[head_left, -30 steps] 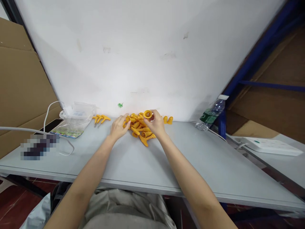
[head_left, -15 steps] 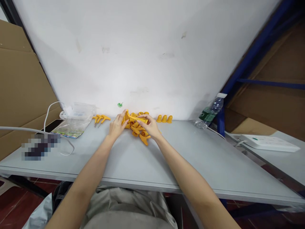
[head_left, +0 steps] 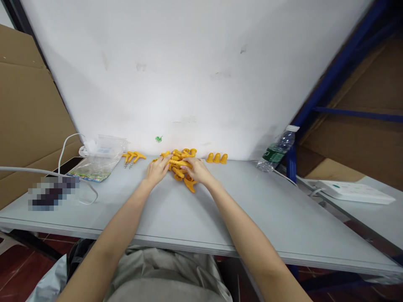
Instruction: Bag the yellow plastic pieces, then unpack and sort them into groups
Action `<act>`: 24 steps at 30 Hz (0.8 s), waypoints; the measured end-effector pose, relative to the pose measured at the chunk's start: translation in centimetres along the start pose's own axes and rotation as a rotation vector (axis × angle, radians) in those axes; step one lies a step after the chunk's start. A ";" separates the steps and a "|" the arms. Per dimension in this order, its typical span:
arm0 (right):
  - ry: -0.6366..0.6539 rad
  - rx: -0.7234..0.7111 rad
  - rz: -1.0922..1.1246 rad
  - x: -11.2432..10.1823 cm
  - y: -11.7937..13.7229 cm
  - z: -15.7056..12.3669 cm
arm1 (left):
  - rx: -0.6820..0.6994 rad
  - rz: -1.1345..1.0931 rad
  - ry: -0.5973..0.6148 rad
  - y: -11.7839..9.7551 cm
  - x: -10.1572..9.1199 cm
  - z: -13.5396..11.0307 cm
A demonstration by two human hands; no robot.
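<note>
My left hand (head_left: 157, 171) and my right hand (head_left: 197, 171) meet over a heap of yellow plastic parts (head_left: 179, 172) by the wall. Between them lies a long yellow plastic piece with a ribbed edge (head_left: 178, 162); the fingers of both hands are closed on its two ends. My fingers cover part of it. A curved yellow part (head_left: 189, 185) sticks out at the front of the heap. To the left lie several T-shaped yellow corkscrews (head_left: 136, 157) with metal spirals. Three yellow cup-shaped caps (head_left: 217, 158) stand in a row on the right.
A clear plastic bag (head_left: 105, 161), a dark phone (head_left: 71, 165) and a white cable (head_left: 61, 151) are at the left. On the right a plastic bottle (head_left: 277, 153) leans against a blue post. Beyond it sits a white power strip (head_left: 355, 191). A white wall (head_left: 201, 84) closes off the back.
Both hands have lowered the yellow piece a little towards the heap. Its upright curved end, seen earlier by my left fingers, no longer stands up. The corkscrews and caps have stayed in place.
</note>
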State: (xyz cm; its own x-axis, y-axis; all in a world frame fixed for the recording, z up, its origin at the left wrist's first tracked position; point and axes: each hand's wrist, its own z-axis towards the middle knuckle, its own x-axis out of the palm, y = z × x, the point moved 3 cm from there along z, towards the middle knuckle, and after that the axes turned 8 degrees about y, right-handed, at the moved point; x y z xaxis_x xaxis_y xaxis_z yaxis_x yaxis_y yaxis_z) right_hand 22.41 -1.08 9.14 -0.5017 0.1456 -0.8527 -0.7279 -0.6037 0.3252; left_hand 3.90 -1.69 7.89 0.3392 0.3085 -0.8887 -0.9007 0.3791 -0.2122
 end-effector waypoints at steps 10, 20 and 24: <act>-0.127 -0.125 -0.339 0.5 1.1 -0.3 | -0.051 -0.051 -0.050 0.1 0.0 0.1; -0.085 -0.093 -0.363 0.7 1.1 -0.2 | -0.036 -0.111 -0.029 0.4 0.4 0.0; -0.135 -0.094 -0.400 0.6 1.3 -0.3 | -0.062 -0.283 -0.047 0.7 1.0 0.7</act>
State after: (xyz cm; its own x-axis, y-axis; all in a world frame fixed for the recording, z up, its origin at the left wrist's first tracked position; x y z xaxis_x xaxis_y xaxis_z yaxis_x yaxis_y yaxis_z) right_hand 21.27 -2.03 8.91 -0.2502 0.4799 -0.8409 -0.8349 -0.5467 -0.0636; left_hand 3.81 -0.54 7.17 0.5904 0.2385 -0.7711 -0.7827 0.4025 -0.4747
